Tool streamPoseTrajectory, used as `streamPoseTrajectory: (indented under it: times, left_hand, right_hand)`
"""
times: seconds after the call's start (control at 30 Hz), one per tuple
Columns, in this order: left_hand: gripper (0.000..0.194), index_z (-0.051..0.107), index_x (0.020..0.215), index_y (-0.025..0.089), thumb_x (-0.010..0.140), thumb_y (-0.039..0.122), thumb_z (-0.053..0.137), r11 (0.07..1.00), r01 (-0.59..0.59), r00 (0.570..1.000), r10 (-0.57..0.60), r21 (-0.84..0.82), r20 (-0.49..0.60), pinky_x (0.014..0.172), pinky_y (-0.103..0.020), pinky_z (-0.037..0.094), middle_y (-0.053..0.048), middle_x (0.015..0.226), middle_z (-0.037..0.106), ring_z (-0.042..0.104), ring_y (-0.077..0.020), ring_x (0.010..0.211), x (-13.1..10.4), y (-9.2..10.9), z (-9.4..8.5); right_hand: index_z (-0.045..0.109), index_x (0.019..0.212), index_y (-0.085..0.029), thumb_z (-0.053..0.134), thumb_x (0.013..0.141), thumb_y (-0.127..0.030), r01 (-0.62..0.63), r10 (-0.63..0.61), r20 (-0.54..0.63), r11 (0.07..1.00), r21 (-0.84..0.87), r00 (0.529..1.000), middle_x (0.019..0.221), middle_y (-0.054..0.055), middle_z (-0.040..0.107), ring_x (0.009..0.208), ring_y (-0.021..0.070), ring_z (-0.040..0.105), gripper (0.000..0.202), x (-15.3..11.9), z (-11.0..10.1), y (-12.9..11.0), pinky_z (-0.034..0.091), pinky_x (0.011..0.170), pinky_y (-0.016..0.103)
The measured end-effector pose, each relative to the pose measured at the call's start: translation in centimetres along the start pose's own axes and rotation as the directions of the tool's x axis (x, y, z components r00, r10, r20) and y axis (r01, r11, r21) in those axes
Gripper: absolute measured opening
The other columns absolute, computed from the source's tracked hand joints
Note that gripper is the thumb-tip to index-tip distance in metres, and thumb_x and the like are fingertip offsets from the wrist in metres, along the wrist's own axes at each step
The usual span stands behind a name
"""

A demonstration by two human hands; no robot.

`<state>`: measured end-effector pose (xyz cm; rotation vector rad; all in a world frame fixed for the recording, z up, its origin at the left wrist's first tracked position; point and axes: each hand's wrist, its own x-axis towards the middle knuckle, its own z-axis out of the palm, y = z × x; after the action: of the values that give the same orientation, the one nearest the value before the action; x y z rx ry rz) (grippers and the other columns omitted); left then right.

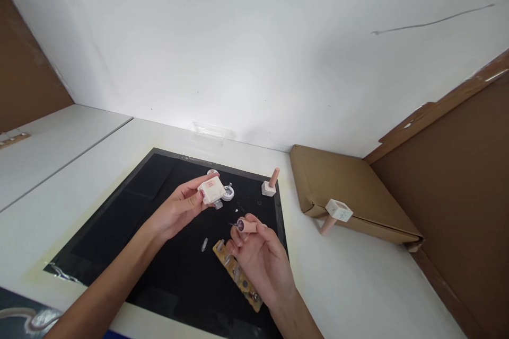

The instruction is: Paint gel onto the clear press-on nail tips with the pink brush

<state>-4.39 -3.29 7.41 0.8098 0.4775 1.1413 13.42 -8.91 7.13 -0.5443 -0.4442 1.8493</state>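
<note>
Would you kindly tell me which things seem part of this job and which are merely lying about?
Apparently in use:
uncapped nail polish bottle, in the left hand
pink brush cap, in the right hand
black mat beneath
yellow strip, perhaps

Apparently just lying about:
capped bottle standing on the mat
cap-down bottle by the cardboard box

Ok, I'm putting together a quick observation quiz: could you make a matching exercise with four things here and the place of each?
Things:
1. uncapped white bottle
2. loose pink cap
3. cardboard box
4. tan strip

Places:
A. to the right of the black mat
B. in the right hand
C. on the black mat
D. in the left hand

Pairs: 1-D, 2-B, 3-A, 4-C
</note>
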Motion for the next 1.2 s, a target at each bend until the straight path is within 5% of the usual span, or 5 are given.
streamPoseTrajectory:
  times: [0.2, 0.37, 0.63, 0.8, 1.2]
  left_hand:
    - [0.038, 0.069, 0.110, 0.020, 0.074, 0.032, 0.074, 0.892, -0.002, 0.990, 0.065, 0.453, -0.123, 0.090, -0.033, 0.047, -0.007, 0.115, 0.069, 0.060, -0.0241, 0.106, 0.4, 0.3, -0.4]
    - [0.036, 0.066, 0.107, 0.015, 0.075, 0.031, 0.066, 0.515, 0.071, 0.979, 0.128, 0.854, -0.159, 0.085, -0.036, 0.050, -0.009, 0.102, 0.070, 0.064, -0.0229, 0.091, 0.9, -0.9, -1.4]
    - [0.022, 0.066, 0.092, 0.018, 0.071, 0.019, 0.063, 0.342, 0.132, 0.978, 0.109, 0.930, -0.178, 0.081, -0.036, 0.049, -0.005, 0.093, 0.069, 0.064, -0.0231, 0.086, 0.9, -2.2, -2.4]
    - [0.039, 0.061, 0.112, 0.015, 0.073, 0.013, 0.059, 0.268, 0.114, 0.986, 0.087, 0.957, -0.141, 0.086, -0.036, 0.047, -0.009, 0.107, 0.066, 0.062, -0.0230, 0.093, 0.9, -2.0, -2.1]
    - [0.042, 0.058, 0.116, 0.015, 0.073, 0.011, 0.058, 0.172, 0.089, 0.993, 0.059, 0.981, -0.101, 0.090, -0.039, 0.045, -0.011, 0.112, 0.063, 0.059, -0.0260, 0.101, 1.0, -2.0, -2.5]
  right_hand:
    - [0.069, 0.076, -0.024, 0.072, 0.072, -0.033, 0.099, -0.090, 0.076, 0.988, -0.120, 0.993, 0.072, -0.001, 0.056, 0.063, 0.0138, 0.047, 0.010, -0.3, -0.3, -0.6, 0.039, 0.062, 0.030]
    - [0.070, 0.074, -0.024, 0.071, 0.072, -0.030, 0.142, -0.111, 0.150, 0.967, -0.210, 0.982, 0.075, 0.001, 0.055, 0.068, 0.0156, 0.049, 0.006, -0.4, -0.6, -0.9, 0.037, 0.066, 0.031]
    - [0.072, 0.073, -0.024, 0.071, 0.072, -0.028, 0.159, -0.115, 0.188, 0.958, -0.237, 0.975, 0.076, 0.002, 0.054, 0.071, 0.0156, 0.048, 0.004, -0.6, -0.7, -1.2, 0.036, 0.068, 0.031]
    - [0.072, 0.074, -0.023, 0.070, 0.072, -0.027, 0.162, -0.120, 0.187, 0.960, -0.228, 0.975, 0.077, 0.002, 0.055, 0.071, 0.0155, 0.049, 0.004, -0.6, -0.7, -1.2, 0.036, 0.068, 0.031]
    - [0.071, 0.069, -0.023, 0.072, 0.067, -0.024, 0.169, -0.138, 0.149, 0.962, -0.216, 0.979, 0.077, 0.002, 0.054, 0.069, 0.0160, 0.049, 0.003, -0.8, -0.5, -1.4, 0.036, 0.067, 0.032]
